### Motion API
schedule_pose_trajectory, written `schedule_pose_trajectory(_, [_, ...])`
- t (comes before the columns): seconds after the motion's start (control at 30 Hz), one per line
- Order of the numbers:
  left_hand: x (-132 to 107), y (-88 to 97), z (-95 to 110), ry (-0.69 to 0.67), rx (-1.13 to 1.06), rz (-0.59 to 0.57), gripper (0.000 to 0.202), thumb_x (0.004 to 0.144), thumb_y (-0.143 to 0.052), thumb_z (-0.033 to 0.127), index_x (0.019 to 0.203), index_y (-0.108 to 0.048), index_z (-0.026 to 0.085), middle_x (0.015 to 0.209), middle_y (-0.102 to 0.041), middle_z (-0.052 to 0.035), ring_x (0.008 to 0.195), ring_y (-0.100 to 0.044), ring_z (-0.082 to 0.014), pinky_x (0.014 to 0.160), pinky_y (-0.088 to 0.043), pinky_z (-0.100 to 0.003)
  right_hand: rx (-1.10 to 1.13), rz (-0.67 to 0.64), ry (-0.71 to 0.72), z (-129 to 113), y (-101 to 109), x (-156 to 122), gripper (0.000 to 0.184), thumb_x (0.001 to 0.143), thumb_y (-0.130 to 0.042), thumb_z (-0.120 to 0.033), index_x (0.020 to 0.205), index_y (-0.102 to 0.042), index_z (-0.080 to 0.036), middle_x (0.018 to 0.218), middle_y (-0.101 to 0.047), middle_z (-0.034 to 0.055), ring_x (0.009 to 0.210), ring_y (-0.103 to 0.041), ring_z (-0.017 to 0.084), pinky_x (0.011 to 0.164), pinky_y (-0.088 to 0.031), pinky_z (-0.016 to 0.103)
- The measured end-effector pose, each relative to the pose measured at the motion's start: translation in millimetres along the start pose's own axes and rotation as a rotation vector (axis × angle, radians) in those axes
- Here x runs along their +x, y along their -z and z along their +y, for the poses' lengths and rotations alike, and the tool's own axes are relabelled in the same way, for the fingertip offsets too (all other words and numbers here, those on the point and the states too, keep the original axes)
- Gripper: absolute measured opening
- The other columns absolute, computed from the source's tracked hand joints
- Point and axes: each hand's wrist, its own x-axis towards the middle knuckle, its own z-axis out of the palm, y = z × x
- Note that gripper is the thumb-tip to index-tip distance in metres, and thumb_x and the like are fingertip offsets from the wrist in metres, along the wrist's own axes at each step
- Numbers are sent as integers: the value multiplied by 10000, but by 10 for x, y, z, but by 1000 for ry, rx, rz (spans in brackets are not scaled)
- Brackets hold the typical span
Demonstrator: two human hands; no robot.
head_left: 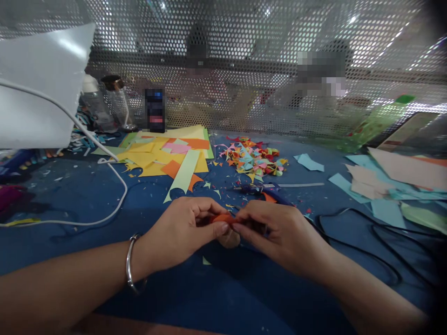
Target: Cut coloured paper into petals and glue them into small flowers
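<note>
Between both hands, above the blue table (157, 298), is a small piece of orange paper (222, 218). My left hand (185, 228) pinches it between thumb and fingers, a silver bangle on that wrist. From the other side my right hand (279, 228) closes its thumb and fingertips on the paper's right edge. The fold of the paper is largely hidden by the fingers. A dark blue-handled tool (267, 188), perhaps scissors, lies just beyond my right hand. Under the hands rests a pale green scrap (206, 261).
Coloured sheets and offcuts (150, 156) are stacked at the back left, near a phone (155, 111) and two bottles. A pile of small folded paper pieces (256, 158) sits at centre back. Paper (412, 172) and black cables (373, 228) lie right; a white cable (122, 186) runs left.
</note>
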Motion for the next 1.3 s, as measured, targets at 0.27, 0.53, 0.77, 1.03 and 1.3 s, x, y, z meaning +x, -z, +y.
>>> schedule_pose_trajectory(0.27, [26, -5, -18, -15, -79, -4, 86, 824, -688, 214, 867, -686, 141, 767, -734, -12, 673, -666, -97, 673, -522, -199, 17, 19, 2, 23, -14, 27, 180, 928, -562, -278, 794, -634, -182, 663, -603, -9, 562, -537, 102, 530, -400, 209])
schedule_pose_trajectory(0.53, [27, -11, -7, -2, -66, 25, 91, 817, -700, 219, 855, -670, 141, 755, -724, -18, 677, -669, -102, 649, -531, -198, 89, -25, -81, -3, -13, 11, 145, 925, -577, -286, 842, -651, -193, 699, -604, -12, 589, -534, 102, 553, -415, 205])
schedule_pose_trajectory(0.77, [6, -45, -4, 9, -82, 1, 82, 830, -682, 219, 826, -635, 152, 733, -725, -14, 674, -677, -108, 626, -523, -199, 248, -63, -108, -31, -16, 37, 172, 927, -561, -256, 811, -663, -183, 703, -632, -6, 597, -544, 96, 566, -423, 197])
schedule_pose_trajectory(1.03, [6, -30, 12, -80, -10, -15, 174, 891, -625, 280, 776, -648, 152, 721, -707, -5, 658, -645, -87, 617, -482, -171, 330, -108, -118, -45, -12, 33, 145, 906, -565, -234, 803, -650, -178, 698, -651, -4, 574, -541, 89, 549, -418, 192])
schedule_pose_trajectory(1.3, [5, -26, -18, -125, 50, 62, 160, 908, -617, 323, 979, -585, 184, 698, -683, 28, 622, -626, -82, 613, -474, -182, 384, -101, -164, -59, -13, 48, 153, 901, -566, -256, 785, -631, -180, 656, -629, -17, 518, -513, 80, 517, -402, 190])
